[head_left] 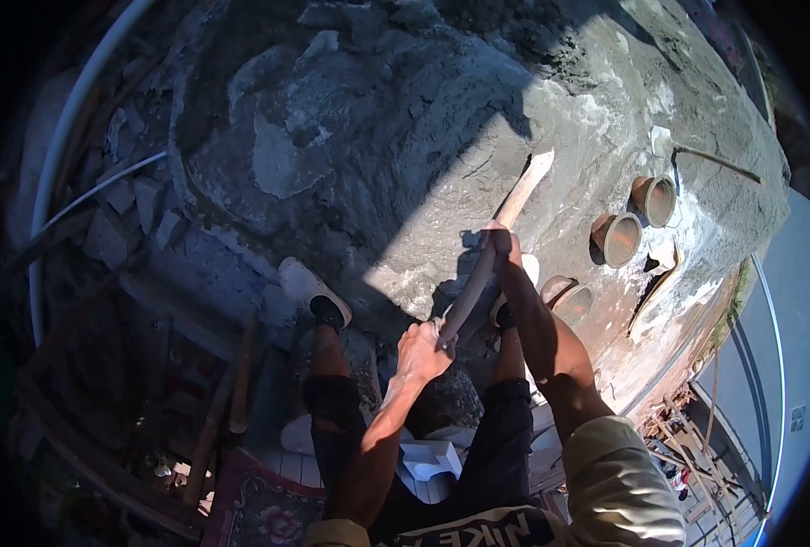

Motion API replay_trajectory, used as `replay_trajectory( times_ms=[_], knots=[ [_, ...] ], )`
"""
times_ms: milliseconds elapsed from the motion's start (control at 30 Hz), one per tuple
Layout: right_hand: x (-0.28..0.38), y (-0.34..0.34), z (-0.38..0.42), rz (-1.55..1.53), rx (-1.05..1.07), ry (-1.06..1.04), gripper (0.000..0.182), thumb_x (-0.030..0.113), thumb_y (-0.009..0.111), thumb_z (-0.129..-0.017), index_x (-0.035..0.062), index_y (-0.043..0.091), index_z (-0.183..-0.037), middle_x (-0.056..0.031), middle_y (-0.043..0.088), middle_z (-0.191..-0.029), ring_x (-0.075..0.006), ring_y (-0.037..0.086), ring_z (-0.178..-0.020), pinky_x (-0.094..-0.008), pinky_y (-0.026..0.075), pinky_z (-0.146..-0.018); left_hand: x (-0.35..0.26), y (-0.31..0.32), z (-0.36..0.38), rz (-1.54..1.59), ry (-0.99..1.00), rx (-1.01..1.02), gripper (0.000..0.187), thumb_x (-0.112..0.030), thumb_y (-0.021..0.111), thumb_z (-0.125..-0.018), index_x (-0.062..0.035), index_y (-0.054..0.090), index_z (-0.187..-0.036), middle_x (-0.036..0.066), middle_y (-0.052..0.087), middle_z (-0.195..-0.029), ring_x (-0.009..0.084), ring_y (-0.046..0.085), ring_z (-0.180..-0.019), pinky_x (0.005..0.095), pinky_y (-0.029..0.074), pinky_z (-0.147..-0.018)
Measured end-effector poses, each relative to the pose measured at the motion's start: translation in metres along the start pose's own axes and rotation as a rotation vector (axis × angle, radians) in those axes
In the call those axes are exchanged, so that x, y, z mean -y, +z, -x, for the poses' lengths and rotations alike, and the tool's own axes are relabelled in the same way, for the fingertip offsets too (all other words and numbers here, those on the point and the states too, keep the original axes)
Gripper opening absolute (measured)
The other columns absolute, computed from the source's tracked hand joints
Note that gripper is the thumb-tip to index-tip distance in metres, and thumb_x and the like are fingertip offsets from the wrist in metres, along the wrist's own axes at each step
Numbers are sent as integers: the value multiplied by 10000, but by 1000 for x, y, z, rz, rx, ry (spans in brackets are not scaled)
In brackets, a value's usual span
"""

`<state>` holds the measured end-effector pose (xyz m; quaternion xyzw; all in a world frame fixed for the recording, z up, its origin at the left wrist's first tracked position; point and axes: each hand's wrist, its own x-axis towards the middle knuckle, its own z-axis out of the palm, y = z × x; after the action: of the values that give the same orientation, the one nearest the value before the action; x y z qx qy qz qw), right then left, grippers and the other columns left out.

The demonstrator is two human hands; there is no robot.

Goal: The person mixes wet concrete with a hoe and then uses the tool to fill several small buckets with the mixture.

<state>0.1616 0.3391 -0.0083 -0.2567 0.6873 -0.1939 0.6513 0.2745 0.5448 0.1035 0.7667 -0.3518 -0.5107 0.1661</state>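
Observation:
Both of my hands are wrapped around one long wooden handle (522,190) that slants up and to the right over wet grey mortar (378,164). My left hand (425,351) grips its lower end, close to my body. Farther along, my right hand (501,240) is closed around the shaft. The handle's far end is pale and reaches the mortar's surface; I cannot make out a tool head there. My feet, in light shoes (314,290), stand at the near edge of the mortar, on either side of the handle.
Round pans (617,239) stand to the right, near a long-handled tool (720,164) lying on the mortar. Broken bricks (145,201) and a white pipe (67,128) lie left. Wooden poles (244,369) are at lower left, sticks (697,456) at lower right.

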Motion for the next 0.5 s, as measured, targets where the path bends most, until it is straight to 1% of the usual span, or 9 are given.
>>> replay_trajectory(
  times_ms=[33,67,100,133,200,267,333,433,500],
  knots=[
    [-21,23,11,-56,-119,211,150,137,570,-777,-9,555,-752,-58,499,-579,-190,510,-472,-330,445,-425,2,-35,15,-46,-47,182,279,-311,611,-790,-55,593,-897,186,643,-835,381,606,-791,469,476,-744],
    [-39,30,31,-71,-116,306,128,140,577,-778,16,545,-774,-56,504,-598,-186,520,-492,-332,458,-442,17,-52,36,-96,-59,175,278,-316,612,-796,-56,593,-891,191,642,-810,384,604,-807,453,481,-739],
    [-51,41,61,-175,-10,194,92,119,563,-782,44,513,-766,-47,494,-597,-171,515,-494,-310,448,-453,32,-62,57,-160,-72,175,282,-324,612,-804,-49,595,-865,187,642,-794,384,608,-781,434,490,-720],
    [-76,44,72,-47,-146,176,100,118,543,-801,58,487,-744,-39,486,-600,-158,494,-478,-296,428,-455,44,-73,79,-159,-99,182,282,-324,612,-804,-49,595,-865,187,642,-794,384,608,-781,434,490,-720],
    [-56,66,138,-281,-106,268,108,112,543,-807,50,476,-747,-31,462,-604,-145,472,-473,-288,410,-457,58,-91,120,-40,-102,175,275,-288,687,-763,-45,574,-826,211,615,-773,421,583,-731,464,474,-639],
    [-56,62,179,-399,-57,321,102,75,556,-789,28,465,-792,-40,458,-619,-143,471,-476,-284,407,-456,62,-92,162,-81,-14,13,297,-291,713,-742,-46,554,-790,198,572,-702,424,557,-675,482,446,-593],
    [-49,57,218,-405,-75,328,129,85,579,-803,26,464,-813,-39,452,-626,-148,478,-483,-280,402,-448,36,-107,197,-48,-220,123,274,-266,701,-730,-55,575,-850,191,599,-750,424,582,-737,507,456,-644],
    [-55,37,265,-485,17,375,157,127,619,-822,5,524,-852,-53,466,-652,-182,500,-526,-308,433,-467,13,-111,254,-58,-295,153,253,-260,704,-721,-61,585,-821,193,588,-695,416,588,-696,503,455,-617],
    [-64,33,272,-429,45,465,166,128,629,-802,11,513,-784,-58,467,-638,-189,490,-501,-312,428,-461,5,-105,268,-87,-339,166,235,-255,703,-719,-65,589,-795,190,583,-668,414,587,-669,502,452,-601]
  ],
)
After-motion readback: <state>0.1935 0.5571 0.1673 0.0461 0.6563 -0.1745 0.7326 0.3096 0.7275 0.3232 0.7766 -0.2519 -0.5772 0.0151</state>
